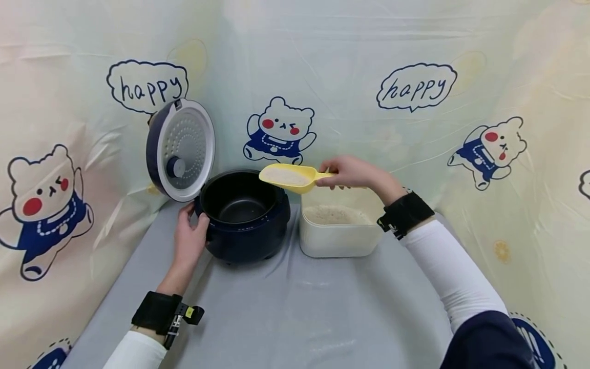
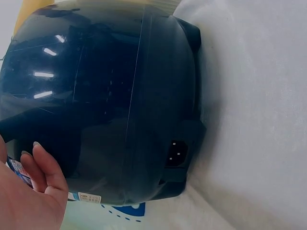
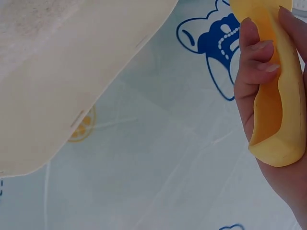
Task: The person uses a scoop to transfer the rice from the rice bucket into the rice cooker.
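Note:
A yellow scoop [image 1: 308,180] heaped with pale grains like rice is held level by its handle in my right hand [image 1: 352,171]. The scoop's bowl overlaps the right rim of a dark blue rice cooker [image 1: 249,238] in the head view. In the right wrist view, the fingers [image 3: 259,62] curl round the hollow handle. The cooker's lid [image 1: 186,148] stands raised at its left, and the black inner pot [image 1: 244,207] shows inside. My left hand [image 1: 190,236] grips the cooker's left side below the lid, its thumb towards the front; the left wrist view shows bent fingers [image 2: 45,167] beside the body.
A cream bin [image 1: 338,241] with pale grains [image 1: 338,215] stands right of the cooker, under my right hand. Both containers stand on a grey-covered table [image 1: 286,318] before a cartoon-printed curtain [image 1: 341,61]. A power socket [image 2: 177,153] sits low on the cooker's body.

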`<state>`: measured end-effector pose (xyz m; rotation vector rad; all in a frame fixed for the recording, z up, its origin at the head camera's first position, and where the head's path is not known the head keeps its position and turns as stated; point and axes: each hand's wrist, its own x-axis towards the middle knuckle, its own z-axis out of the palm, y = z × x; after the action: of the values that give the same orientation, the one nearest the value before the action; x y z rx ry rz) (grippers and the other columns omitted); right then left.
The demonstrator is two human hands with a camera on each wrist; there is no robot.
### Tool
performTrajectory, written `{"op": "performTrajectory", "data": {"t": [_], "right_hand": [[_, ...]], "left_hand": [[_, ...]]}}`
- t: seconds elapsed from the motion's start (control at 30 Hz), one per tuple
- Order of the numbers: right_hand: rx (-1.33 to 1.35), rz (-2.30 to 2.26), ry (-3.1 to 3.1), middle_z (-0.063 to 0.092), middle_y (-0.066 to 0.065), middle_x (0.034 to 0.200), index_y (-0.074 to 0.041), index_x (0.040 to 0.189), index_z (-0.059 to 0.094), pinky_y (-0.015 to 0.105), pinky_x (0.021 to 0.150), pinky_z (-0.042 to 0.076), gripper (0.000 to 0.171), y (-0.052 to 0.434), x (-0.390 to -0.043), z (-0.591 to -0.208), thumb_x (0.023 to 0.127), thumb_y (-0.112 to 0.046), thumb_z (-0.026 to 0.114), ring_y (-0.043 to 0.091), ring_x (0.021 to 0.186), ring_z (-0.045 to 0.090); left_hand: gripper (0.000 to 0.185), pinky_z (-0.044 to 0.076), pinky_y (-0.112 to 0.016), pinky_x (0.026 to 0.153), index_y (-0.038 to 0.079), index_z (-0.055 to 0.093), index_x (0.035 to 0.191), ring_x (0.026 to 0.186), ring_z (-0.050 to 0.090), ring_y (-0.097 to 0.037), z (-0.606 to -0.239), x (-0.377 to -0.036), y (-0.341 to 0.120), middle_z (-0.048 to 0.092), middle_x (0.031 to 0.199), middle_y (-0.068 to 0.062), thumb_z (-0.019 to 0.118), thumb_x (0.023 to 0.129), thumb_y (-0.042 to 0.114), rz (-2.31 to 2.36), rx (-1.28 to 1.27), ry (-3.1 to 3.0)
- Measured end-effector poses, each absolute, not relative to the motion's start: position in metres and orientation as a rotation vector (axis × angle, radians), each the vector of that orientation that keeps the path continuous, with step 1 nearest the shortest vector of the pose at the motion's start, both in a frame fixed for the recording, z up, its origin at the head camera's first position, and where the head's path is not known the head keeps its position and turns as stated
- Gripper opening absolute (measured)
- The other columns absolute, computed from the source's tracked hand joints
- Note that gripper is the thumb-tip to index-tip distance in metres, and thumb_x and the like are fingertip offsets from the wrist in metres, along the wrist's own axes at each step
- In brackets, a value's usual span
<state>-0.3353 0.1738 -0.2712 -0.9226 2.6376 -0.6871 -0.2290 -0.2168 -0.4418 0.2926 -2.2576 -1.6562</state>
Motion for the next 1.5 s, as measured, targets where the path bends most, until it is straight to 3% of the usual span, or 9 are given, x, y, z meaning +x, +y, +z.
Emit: {"op": "performTrajectory", "data": {"t": [0.13, 0.37, 0.8, 1.17, 1.5], "right_hand": [[-0.973, -0.627, 2.637, 0.067, 0.009, 0.084, -0.010, 0.110, 0.073, 0.031, 0.063, 0.049, 0.025, 0.157, -0.341, -0.266, 0.100, -0.032, 0.072, 0.033, 0.075, 0.061], [-1.035, -0.433, 2.701, 0.067, 0.008, 0.090, -0.006, 0.114, 0.075, 0.030, 0.068, 0.051, 0.029, 0.128, -0.347, -0.257, 0.097, -0.028, 0.075, 0.025, 0.075, 0.060], [-1.045, -0.031, 2.798, 0.071, 0.012, 0.114, -0.004, 0.125, 0.073, 0.036, 0.088, 0.053, 0.040, 0.101, -0.345, -0.240, 0.095, -0.032, 0.077, 0.028, 0.095, 0.059], [-1.154, 0.133, 2.847, 0.071, 0.007, 0.104, -0.009, 0.117, 0.075, 0.034, 0.085, 0.052, 0.034, 0.088, -0.340, -0.241, 0.095, -0.035, 0.077, 0.025, 0.089, 0.057], [-1.176, 0.258, 2.870, 0.069, 0.007, 0.100, -0.009, 0.118, 0.074, 0.032, 0.082, 0.050, 0.033, 0.082, -0.337, -0.244, 0.096, -0.033, 0.077, 0.025, 0.085, 0.056]], "left_hand": [[0.059, 0.048, -0.021, 0.056, 0.014, 0.036, 0.160, 0.058, 0.051, -0.004, -0.441, -0.231, -0.216, 0.036, 0.166, -0.007, 0.046, 0.106, 0.033, -1.643, 0.283, -2.264], [0.057, 0.047, -0.020, 0.055, 0.013, 0.038, 0.159, 0.058, 0.050, -0.002, -0.440, -0.232, -0.213, 0.038, 0.164, -0.007, 0.045, 0.106, 0.031, -1.630, 0.286, -2.253], [0.056, 0.043, -0.021, 0.054, 0.012, 0.039, 0.158, 0.054, 0.048, -0.004, -0.440, -0.233, -0.209, 0.040, 0.162, -0.009, 0.045, 0.106, 0.030, -1.620, 0.297, -2.247], [0.056, 0.044, -0.018, 0.056, 0.013, 0.039, 0.158, 0.056, 0.049, -0.002, -0.441, -0.233, -0.214, 0.042, 0.161, -0.007, 0.043, 0.105, 0.030, -1.593, 0.325, -2.239], [0.057, 0.045, -0.019, 0.058, 0.015, 0.038, 0.159, 0.060, 0.050, -0.003, -0.441, -0.232, -0.211, 0.040, 0.163, -0.004, 0.043, 0.105, 0.034, -1.631, 0.352, -2.251]]}}
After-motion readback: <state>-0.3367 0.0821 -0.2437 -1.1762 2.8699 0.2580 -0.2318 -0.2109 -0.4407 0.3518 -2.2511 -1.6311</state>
